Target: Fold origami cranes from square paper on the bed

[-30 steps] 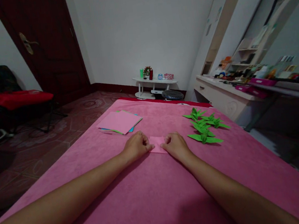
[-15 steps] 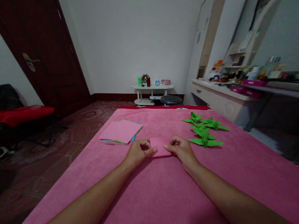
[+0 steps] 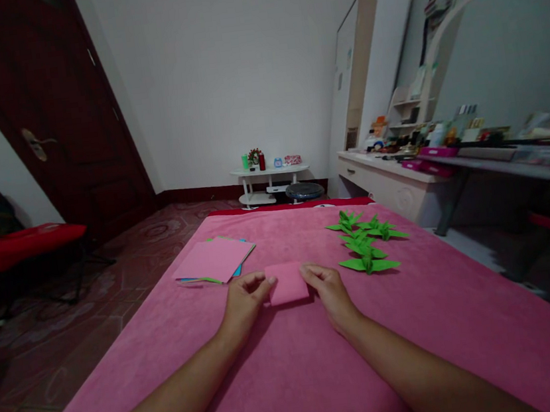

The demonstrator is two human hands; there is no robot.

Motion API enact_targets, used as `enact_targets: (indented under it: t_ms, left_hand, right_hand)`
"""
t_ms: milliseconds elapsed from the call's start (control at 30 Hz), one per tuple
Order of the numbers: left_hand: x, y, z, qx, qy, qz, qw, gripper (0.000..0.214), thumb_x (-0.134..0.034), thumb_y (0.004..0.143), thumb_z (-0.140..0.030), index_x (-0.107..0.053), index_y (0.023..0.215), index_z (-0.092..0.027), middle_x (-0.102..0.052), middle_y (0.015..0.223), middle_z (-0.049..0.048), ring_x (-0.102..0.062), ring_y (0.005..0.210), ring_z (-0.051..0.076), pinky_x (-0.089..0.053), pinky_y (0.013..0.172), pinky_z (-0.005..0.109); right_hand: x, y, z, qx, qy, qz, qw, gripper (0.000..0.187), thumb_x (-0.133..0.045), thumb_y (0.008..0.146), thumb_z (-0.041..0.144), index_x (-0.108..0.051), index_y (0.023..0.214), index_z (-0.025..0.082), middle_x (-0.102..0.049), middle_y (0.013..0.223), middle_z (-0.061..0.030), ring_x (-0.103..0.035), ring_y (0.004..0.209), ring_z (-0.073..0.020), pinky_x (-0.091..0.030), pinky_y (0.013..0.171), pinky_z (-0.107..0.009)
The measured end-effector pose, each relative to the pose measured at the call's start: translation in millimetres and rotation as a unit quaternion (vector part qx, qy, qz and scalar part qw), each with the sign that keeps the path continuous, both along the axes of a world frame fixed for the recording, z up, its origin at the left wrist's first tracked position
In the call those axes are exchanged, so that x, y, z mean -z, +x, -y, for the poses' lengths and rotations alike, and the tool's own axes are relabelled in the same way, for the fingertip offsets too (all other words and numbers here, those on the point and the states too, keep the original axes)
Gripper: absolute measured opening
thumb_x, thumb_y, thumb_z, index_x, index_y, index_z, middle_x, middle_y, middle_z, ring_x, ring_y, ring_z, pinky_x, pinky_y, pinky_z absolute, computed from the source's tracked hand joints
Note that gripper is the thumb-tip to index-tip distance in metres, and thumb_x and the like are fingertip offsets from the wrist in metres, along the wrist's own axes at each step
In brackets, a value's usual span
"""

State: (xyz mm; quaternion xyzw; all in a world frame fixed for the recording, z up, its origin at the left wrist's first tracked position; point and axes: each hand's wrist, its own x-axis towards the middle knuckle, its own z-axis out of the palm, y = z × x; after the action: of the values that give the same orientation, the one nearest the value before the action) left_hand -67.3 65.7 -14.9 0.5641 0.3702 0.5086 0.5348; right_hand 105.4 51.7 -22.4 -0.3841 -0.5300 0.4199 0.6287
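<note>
A small folded square of pink paper is held between my two hands, just above or on the pink cloth. My left hand pinches its left edge, thumb on top. At the right edge, near the upper corner, my right hand grips it between thumb and fingers. To the left lies a stack of square paper sheets, pink on top with green and blue edges showing. Several green folded paper cranes sit to the right, close together with wings spread.
A pink cloth covers the table. Beyond it stands a low white shelf with small items. A dressing table crowded with bottles is on the right, and a red-seated chair on the left.
The camera view has shifted slightly. My right hand has moved up from the paper's front to its upper right edge, and the paper looks a little tilted.
</note>
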Motion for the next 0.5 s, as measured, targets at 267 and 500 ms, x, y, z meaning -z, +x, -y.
enact_targets:
  t_ms: [267,500]
  left_hand:
    - [2.5,-1.4,1.2,-0.059,-0.033,0.033,0.997,0.025,-0.074,0.063,-0.036,-0.068,0.072,-0.013,-0.059,0.056,-0.0013,-0.046,0.049,0.007,-0.034,0.048,0.018]
    - [-4.0,0.2,5.1,-0.061,-0.031,0.032,0.997,0.023,-0.074,0.063,-0.035,-0.069,0.069,-0.013,-0.060,0.058,-0.0007,-0.047,0.051,0.007,-0.035,0.049,0.018]
  right_hand:
    - [-2.1,-4.4,4.3,-0.012,-0.061,-0.062,0.996,0.018,-0.069,0.068,0.035,-0.071,0.072,0.017,-0.065,0.071,-0.0015,-0.054,0.067,-0.0154,-0.041,0.063,-0.026]
    - [-0.2,-3.9,3.1,0.026,-0.086,-0.132,0.987,0.015,-0.076,0.059,0.027,-0.067,0.066,0.017,-0.063,0.066,0.0009,-0.051,0.060,-0.0116,-0.039,0.058,-0.022]
